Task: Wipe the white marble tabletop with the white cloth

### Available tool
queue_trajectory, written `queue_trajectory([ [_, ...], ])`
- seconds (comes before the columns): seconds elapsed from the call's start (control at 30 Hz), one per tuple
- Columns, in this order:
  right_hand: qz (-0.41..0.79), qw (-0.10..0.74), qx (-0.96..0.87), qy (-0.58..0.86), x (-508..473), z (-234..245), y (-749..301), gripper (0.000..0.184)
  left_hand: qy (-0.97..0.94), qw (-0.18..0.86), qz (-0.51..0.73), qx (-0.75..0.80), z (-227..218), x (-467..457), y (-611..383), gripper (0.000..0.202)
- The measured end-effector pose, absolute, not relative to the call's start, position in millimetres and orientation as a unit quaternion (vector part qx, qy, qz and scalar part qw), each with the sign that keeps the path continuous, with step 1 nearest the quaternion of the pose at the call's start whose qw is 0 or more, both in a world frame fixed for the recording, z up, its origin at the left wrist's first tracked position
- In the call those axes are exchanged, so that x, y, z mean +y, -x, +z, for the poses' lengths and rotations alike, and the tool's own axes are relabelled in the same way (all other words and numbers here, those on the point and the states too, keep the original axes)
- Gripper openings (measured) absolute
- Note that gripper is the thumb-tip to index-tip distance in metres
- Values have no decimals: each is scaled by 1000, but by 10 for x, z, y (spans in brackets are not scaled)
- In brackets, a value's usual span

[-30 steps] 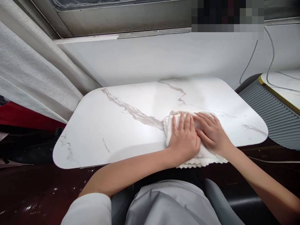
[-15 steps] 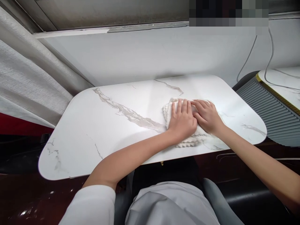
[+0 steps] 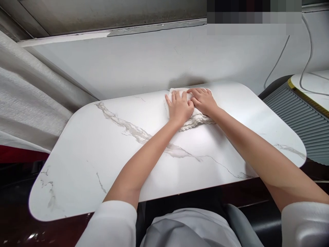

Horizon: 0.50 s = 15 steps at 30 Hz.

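A folded white cloth (image 3: 196, 118) with a scalloped edge lies on the white marble-patterned tabletop (image 3: 77, 154), close to its far edge. My left hand (image 3: 180, 108) presses flat on the cloth's left part, its fingers spread. Just beside it, my right hand (image 3: 204, 100) rests on the upper right of the cloth with fingers stretched out and slightly bent. The two thumbs nearly meet over the middle. Both palms hide much of the cloth.
Behind the table stands a pale wall (image 3: 123, 65). A white curtain (image 3: 31, 85) hangs at the left. On the right are a ribbed grey cabinet side (image 3: 295, 116) and a loose cable (image 3: 307, 55). A dark seat (image 3: 267, 223) is at lower right.
Both hands and the cloth have slid away from me and to the left, from the near right part of the tabletop to its far edge. The view has shifted slightly.
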State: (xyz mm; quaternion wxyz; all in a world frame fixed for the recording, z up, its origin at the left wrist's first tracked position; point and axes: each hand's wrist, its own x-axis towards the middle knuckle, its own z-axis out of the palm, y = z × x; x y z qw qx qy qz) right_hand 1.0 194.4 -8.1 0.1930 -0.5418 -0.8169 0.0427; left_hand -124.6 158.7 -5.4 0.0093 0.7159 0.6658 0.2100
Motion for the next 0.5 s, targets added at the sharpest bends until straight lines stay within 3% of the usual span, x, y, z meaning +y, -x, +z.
queue_trajectory([
  [0.5, 38, 202, -808, 552, 2641, -118, 48, 43, -706, -23, 192, 681, -44, 2234, 1244, 42],
])
